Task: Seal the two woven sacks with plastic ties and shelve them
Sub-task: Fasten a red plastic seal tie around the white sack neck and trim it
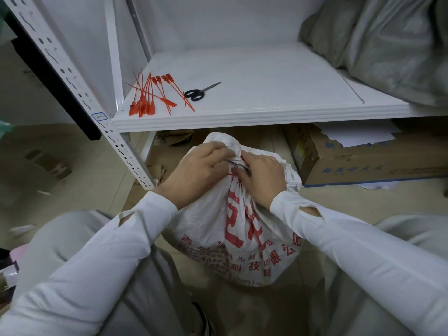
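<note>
Clutching the sack (pixel 242 229) neck, left hand (pixel 197 167) and right hand (pixel 263 179) flank the tie (pixel 230 175); slackening could let the gather slip free.

The left hand (pixel 198 166) and right hand (pixel 260 177) clutch the bunched neck of the white sack (pixel 213 226), which fills the floor below the fingers. Just beyond the fingertips, the front edge of the white shelf (pixel 254 117) runs across above the sack's top. Past that edge the board lies open straight ahead of the fingers. Up and to their left lie a heap of red ties (pixel 148 95) and 1 pair of scissors (pixel 197 93). Far to their right a grey-green bag (pixel 388 44) takes the shelf end. Left of the left fingers stands the perforated upright (pixel 126 151). Right of the right fingers a cardboard box (pixel 363 161) sits under the shelf. The left knee (pixel 72 238) and right knee (pixel 412 234) flank the sack on the near side.
</note>
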Tool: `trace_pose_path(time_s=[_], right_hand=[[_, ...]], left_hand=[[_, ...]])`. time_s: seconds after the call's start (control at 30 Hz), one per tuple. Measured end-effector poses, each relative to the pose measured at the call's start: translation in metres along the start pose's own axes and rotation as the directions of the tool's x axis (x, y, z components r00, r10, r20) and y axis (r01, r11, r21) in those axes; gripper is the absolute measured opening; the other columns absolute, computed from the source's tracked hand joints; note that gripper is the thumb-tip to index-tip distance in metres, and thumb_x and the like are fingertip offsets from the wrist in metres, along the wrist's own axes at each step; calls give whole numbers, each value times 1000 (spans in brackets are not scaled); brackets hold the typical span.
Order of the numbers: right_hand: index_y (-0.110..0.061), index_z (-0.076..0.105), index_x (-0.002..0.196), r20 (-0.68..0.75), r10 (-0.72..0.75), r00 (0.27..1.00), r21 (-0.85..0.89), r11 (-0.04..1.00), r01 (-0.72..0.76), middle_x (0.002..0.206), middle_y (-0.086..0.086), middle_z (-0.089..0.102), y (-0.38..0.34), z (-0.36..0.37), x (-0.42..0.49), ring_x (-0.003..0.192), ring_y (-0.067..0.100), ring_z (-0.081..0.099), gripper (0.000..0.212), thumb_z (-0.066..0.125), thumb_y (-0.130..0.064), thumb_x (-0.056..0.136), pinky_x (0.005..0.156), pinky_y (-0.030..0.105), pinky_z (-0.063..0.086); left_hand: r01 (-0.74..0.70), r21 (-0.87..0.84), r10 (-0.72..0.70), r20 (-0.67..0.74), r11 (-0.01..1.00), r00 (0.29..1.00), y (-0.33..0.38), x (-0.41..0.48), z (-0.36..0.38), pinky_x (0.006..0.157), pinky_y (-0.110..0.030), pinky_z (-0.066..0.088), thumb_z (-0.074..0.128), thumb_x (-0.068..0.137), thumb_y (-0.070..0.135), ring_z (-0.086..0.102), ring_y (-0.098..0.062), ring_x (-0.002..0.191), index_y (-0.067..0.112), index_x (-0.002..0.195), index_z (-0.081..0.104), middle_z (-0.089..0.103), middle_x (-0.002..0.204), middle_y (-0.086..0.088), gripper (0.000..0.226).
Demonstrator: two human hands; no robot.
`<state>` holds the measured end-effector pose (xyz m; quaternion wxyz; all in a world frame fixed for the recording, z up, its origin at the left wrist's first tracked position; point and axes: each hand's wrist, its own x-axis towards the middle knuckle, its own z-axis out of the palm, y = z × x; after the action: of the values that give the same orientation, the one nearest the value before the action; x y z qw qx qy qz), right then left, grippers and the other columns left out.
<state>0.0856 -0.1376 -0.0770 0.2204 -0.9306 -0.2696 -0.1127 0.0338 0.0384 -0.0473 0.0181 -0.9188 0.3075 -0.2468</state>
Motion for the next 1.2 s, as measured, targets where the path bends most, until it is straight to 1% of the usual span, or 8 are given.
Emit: trace_pose_path(time_s=[0.17,0.27,0.4,0.53,0.63,0.73,0.87,1.2], right_hand=[[-20,61,116,55,-15,998,43,999,12,96,4,70,6,0,0,84,24,63,34,45,-43,97,71,27,37],[-22,59,123,142,-50,989,133,991,31,100,4,71,14,-5,6,89,27,63,33,43,-37,99,72,30,44],[-17,63,123,209,-35,977,326,945,-36,114,5,70,23,-13,8,103,25,62,31,43,-25,101,88,40,48],[-9,73,108,163,101,981,515,839,-172,113,0,71,25,-14,11,103,15,64,25,53,-20,97,92,33,50],[-12,79,94,151,238,960,650,708,-278,92,-2,75,29,-16,13,85,8,66,18,63,-21,91,77,22,51],[-12,72,60,187,271,944,682,656,-324,59,2,64,33,-14,17,60,10,53,31,66,-22,89,64,28,43],[9,67,78,247,303,920,719,580,-384,82,34,62,36,-9,22,66,22,52,38,64,-27,89,67,34,45],[-4,77,87,385,318,866,788,375,-488,89,14,75,37,-14,17,92,31,70,22,63,-20,92,90,43,55]], left_hand=[[-56,-14,58,119,998,991,4,8,8,91,-37,53,76,75,5,68,-27,96,7,93,75,72,98,-10,18],[16,13,-17,75,1000,997,3,12,13,85,-34,46,70,83,7,64,-26,86,9,86,73,69,87,-6,6],[126,-62,-123,46,990,991,8,15,12,80,-30,34,49,91,24,60,-25,79,13,79,72,65,78,-2,28],[204,-102,-203,19,974,979,12,16,10,78,-29,31,46,90,29,60,-26,77,14,77,72,66,76,-3,33],[262,-116,-263,12,958,965,13,17,13,77,-29,31,47,90,33,59,-25,78,15,78,72,66,76,-1,33],[336,-152,-340,1,930,941,15,18,14,78,-30,33,56,89,30,58,-24,78,15,79,74,68,76,-2,25],[415,-223,-427,-7,882,904,15,19,14,78,-31,30,66,86,22,55,-22,77,12,78,74,66,73,-2,15],[487,-173,-495,-5,856,869,21,25,20,78,-30,24,62,91,22,43,-15,75,13,69,64,59,69,0,24]])
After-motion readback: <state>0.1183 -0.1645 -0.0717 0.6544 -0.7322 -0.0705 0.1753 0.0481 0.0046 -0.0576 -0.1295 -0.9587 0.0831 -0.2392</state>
